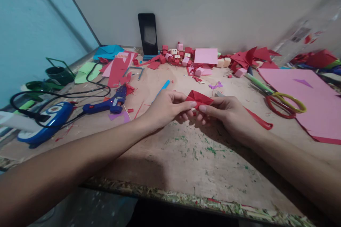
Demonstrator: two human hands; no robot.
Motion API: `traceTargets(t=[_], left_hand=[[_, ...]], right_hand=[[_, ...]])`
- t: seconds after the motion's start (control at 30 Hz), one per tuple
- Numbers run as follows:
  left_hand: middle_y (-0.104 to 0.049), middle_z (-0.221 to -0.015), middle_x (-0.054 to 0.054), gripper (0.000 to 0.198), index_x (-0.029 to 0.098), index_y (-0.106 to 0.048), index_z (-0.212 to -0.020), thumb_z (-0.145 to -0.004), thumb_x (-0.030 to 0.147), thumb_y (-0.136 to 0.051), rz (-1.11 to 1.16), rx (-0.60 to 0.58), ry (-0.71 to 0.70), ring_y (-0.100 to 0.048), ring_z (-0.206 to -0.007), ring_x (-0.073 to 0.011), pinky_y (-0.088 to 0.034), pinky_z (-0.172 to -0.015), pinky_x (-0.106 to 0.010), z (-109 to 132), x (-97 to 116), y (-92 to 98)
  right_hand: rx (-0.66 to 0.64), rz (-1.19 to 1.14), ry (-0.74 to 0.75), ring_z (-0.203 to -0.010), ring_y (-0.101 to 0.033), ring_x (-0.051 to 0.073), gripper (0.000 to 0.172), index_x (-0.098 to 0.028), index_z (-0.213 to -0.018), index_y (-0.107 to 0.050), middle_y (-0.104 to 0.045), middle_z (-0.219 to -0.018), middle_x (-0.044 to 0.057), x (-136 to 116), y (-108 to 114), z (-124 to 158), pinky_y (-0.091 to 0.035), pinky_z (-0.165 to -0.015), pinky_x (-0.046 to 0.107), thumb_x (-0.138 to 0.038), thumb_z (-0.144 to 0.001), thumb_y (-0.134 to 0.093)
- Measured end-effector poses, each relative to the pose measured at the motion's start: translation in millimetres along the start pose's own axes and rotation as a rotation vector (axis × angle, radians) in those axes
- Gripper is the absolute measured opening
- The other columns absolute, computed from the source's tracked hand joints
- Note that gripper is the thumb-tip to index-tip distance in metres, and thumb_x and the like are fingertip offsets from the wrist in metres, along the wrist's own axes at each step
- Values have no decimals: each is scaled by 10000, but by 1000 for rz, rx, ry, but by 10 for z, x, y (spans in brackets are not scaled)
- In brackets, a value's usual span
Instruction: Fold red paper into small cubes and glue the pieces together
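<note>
A small folded piece of red paper is held just above the wooden tabletop at the centre of the head view. My left hand pinches its left side with thumb and fingers closed on it. Meeting it from the right, my right hand pinches the paper's right corner. A thin red paper strip lies under my right wrist.
A blue glue gun with black cable lies at left, scissors and a large pink sheet at right. A black phone leans on the back wall beside several small red and pink paper cubes. A blue pen lies behind my left hand.
</note>
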State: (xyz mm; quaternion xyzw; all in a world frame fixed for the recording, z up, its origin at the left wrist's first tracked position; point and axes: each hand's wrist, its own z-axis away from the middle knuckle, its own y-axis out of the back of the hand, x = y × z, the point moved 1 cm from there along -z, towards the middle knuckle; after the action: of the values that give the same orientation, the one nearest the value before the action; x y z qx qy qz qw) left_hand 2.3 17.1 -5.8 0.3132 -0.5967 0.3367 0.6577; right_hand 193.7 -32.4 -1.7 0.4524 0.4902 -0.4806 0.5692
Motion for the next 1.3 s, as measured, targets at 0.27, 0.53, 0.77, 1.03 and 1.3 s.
traceTargets(t=[0.27, 0.53, 0.77, 1.03, 1.3], left_hand=[[-758, -714, -53, 231, 123, -733, -740, -900, 288, -755, -6, 17, -12, -659, -559, -95, -547, -545, -194, 5, 7, 0], [-742, -674, -46, 258, 127, -714, -704, -876, 306, -782, -34, 40, -21, -645, -538, -96, -545, -527, -193, 23, 43, -11], [-742, -669, -44, 253, 116, -724, -706, -938, 214, -697, -104, -1, -63, -646, -552, -82, -530, -536, -169, 29, 31, -51], [-707, -656, -30, 245, 114, -703, -691, -926, 182, -682, -132, 18, -82, -632, -558, -85, -524, -535, -181, 32, 19, -81], [-735, -681, -37, 209, 111, -722, -726, -922, 167, -678, -103, -25, -45, -639, -569, -82, -520, -546, -179, -9, 1, -31]], right_hand=[[-48, 26, 37, -623, -693, 150, 291, -179, -725, -801, -778, -716, 54, 2, 11, 3, -567, -643, 281, -441, -819, -885], [-72, 27, 45, -622, -701, 155, 312, -182, -720, -791, -770, -715, 49, -11, 14, 3, -566, -645, 293, -457, -846, -865], [-109, -4, 20, -652, -694, 141, 250, -170, -852, -824, -786, -777, 50, 77, 25, 10, -543, -632, 264, -419, -878, -844], [-82, 62, 55, -568, -679, 131, 264, -160, -784, -802, -763, -694, 47, 49, 22, 18, -537, -556, 239, -399, -895, -823], [-91, 2, 25, -606, -683, 114, 177, -173, -836, -831, -794, -748, 44, 42, 7, 5, -544, -585, 218, -348, -850, -856]])
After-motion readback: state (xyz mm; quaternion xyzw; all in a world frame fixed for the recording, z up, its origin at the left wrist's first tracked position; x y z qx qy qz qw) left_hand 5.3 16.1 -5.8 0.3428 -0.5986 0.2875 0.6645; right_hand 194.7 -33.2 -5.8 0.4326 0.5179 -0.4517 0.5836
